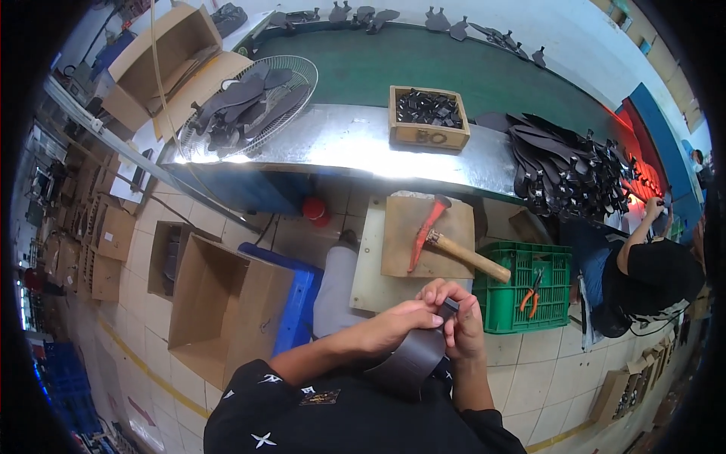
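My left hand (pixel 408 319) and my right hand (pixel 466 327) come together in front of my chest, both closed round the narrow end of a dark, flexible sole piece (pixel 414 362). Its wide part curves down toward my shirt. A small black block (pixel 449 306) shows at that narrow end, between the fingertips; how it sits on the sole is partly hidden by them. Just beyond my hands, a hammer (pixel 463 256) with a red head and wooden handle lies on a brown board (pixel 401 261).
Orange-handled pliers (pixel 532 296) rest on a green crate (pixel 495 318) at right. On the metal ledge are a wooden box (pixel 429 138) of black parts, piled soles (pixel 563 163) and a wire basket (pixel 306 72). An open carton (pixel 198 314) stands left; a co-worker (pixel 658 276) sits right.
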Motion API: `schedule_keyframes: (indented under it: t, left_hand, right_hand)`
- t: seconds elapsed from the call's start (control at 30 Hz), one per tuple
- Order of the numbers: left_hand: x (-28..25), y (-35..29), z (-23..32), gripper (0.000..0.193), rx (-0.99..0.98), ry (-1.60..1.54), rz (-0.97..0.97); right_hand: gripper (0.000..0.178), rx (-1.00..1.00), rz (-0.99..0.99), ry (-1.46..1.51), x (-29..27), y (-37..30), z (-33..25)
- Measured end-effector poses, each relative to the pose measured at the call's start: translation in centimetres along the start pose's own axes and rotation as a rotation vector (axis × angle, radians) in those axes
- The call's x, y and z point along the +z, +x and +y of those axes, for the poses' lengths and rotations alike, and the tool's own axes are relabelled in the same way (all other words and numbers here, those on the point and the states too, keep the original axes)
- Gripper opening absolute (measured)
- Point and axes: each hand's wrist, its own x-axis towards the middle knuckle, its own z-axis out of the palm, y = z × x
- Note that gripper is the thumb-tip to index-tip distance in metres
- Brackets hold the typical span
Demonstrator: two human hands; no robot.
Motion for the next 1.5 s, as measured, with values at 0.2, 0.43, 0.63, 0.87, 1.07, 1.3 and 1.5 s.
schedule_keyframes:
  t: [0.2,0.43,0.63,0.87,1.07,1.3,1.5]
  left_hand:
    - [1.1,-0.2,0.8,0.026,-0.038,0.066,0.036]
    - [0.8,0.1,-0.1,0.027,0.025,0.167,0.017]
    - [1.5,-0.3,0.1,0.026,0.006,0.104,0.046]
    - [1.7,-0.5,0.6,0.025,-0.004,0.117,0.025]
    - [1.7,-0.9,0.6,0.023,-0.001,0.218,0.023]
    - [1.7,-1.5,1.0,0.025,-0.052,0.088,0.055]
    - [1.0,-1.0,-0.4,0.026,-0.021,0.097,0.030]
  right_hand:
    - [0.061,0.006,-0.028,-0.030,0.4,-0.1,-0.9]
    - [0.057,0.007,-0.104,-0.034,0.3,0.1,-1.7]
    - [0.058,-0.016,-0.073,-0.060,0.8,0.1,-1.9]
    - [0.058,0.011,-0.068,0.040,1.2,0.0,-2.0]
    - [0.055,-0.018,-0.042,-0.092,1.9,-0.1,-2.2]
    - [0.059,0.003,-0.028,-0.022,2.1,-0.6,-1.6]
    - [0.060,-0.075,-0.084,-0.067,1.8,-0.2,-1.3]
